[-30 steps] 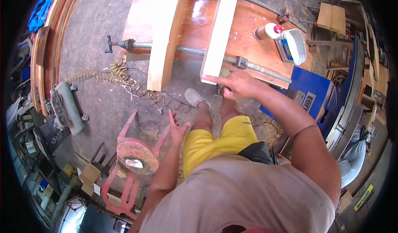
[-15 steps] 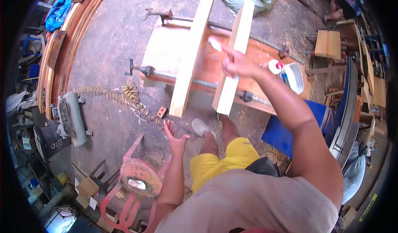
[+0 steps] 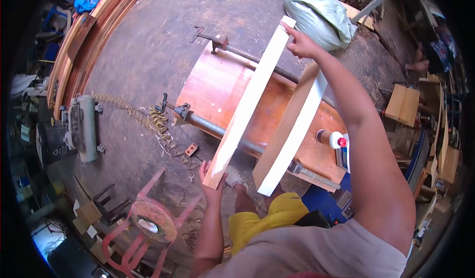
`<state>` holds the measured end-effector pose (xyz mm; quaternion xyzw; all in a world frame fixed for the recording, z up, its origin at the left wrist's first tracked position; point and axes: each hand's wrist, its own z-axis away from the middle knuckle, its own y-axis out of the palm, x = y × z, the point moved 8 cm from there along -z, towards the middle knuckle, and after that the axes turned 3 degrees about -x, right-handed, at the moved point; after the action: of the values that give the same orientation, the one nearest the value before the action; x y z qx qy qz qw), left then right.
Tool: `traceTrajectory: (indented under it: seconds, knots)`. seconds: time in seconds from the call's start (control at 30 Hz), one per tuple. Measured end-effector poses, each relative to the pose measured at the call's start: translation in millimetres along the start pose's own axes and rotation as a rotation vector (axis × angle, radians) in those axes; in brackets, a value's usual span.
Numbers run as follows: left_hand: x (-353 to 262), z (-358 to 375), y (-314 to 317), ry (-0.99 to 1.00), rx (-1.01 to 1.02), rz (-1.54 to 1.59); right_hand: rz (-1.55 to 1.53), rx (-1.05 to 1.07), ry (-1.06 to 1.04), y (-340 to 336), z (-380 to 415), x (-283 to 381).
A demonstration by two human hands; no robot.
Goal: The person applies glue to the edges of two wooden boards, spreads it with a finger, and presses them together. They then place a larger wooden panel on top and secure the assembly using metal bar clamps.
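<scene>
A long pale wooden beam (image 3: pixel 250 102) lies aslant over the reddish panel (image 3: pixel 213 82) and its two bar clamps. At its near end my left hand (image 3: pixel 213 181) is wrapped round the wood, thumb on one side and fingers on the other. My right hand (image 3: pixel 301 44) grips the far end, with the index finger along the top. A second pale beam (image 3: pixel 292 132) rests across the panel to the right, touched by neither hand. Beside it, on the panel's right part, is a glue bottle (image 3: pixel 332 139) with a red cap.
A pink plastic chair (image 3: pixel 153 221) stands at the lower left. Left of the panel are an air compressor (image 3: pixel 86 129), a coiled hose (image 3: pixel 131 110) and long boards (image 3: pixel 74 55). A pale green sack (image 3: pixel 321 20) lies beyond the far beam ends. Someone's arm shows at the upper right.
My left hand has closed on the near end of the left beam. My right hand has moved from the right beam to the left beam's far end. The view has shifted.
</scene>
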<state>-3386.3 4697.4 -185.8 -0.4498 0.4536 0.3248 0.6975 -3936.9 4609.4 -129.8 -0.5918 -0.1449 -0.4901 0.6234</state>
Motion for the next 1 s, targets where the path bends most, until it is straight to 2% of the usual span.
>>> traceTrajectory:
  seconds: [0.17, 0.23, 0.27, 0.33, 0.47, 0.53, 0.57, 0.63, 0.67, 0.73, 0.77, 0.83, 0.87, 0.97, 1.0]
  knots:
    - [5.7, -1.1, 3.3, 0.046, -0.003, 0.017, 0.238, -0.022, -0.029, -14.5, -16.5, -17.6]
    - [7.1, -0.2, 3.5, 0.058, -0.004, 0.02, 0.649, -0.199, -0.186, -24.7, -19.8, -3.3]
    - [7.2, -0.3, 3.1, 0.073, -0.005, 0.025, 0.646, -0.199, -0.184, -26.5, -20.7, 0.3]
    - [9.6, -1.0, 3.2, 0.053, -0.003, 0.039, 0.908, -0.17, -0.072, -32.0, -22.0, 1.6]
    - [10.2, -0.5, 2.0, 0.039, 0.009, -0.045, 1.0, -0.19, -0.089, -42.7, -33.1, -7.1]
    - [8.0, 0.8, 2.5, 0.028, 0.007, -0.057, 1.052, -0.364, -0.009, -63.0, -37.8, -10.4]
    - [7.0, -0.5, 1.9, 0.018, 0.004, -0.07, 1.052, -0.366, -0.008, -65.5, -34.2, -3.2]
    - [5.5, -3.3, 2.9, 0.005, -0.009, -0.025, 1.026, -0.171, -0.108, -56.8, -28.2, 12.7]
    - [6.6, -1.0, 2.7, -0.016, -0.018, 0.017, 1.03, -0.162, -0.106, -55.2, -27.4, 9.3]
    - [6.8, -1.1, 1.8, 0.006, -0.015, -0.021, 0.731, -0.003, -0.194, -44.2, -26.9, 7.1]
    - [4.4, -1.6, 2.1, 0.038, -0.014, -0.062, 0.735, -0.002, -0.193, -42.6, -25.0, 6.5]
    - [3.6, -2.0, 2.7, 0.022, -0.014, -0.04, 0.456, 0.175, -0.104, -24.5, -18.3, -2.9]
    - [4.6, -1.6, 2.3, 0.003, -0.016, -0.022, 0.457, 0.176, -0.105, -18.3, -15.8, -5.5]
    - [5.5, -1.1, 1.5, 0.01, -0.015, -0.06, 0.472, 0.212, -0.284, 10.2, 13.8, 17.8]
    - [5.7, -1.2, 0.9, 0.012, -0.013, -0.059, 0.506, 0.225, -0.271, 22.6, 26.3, 22.8]
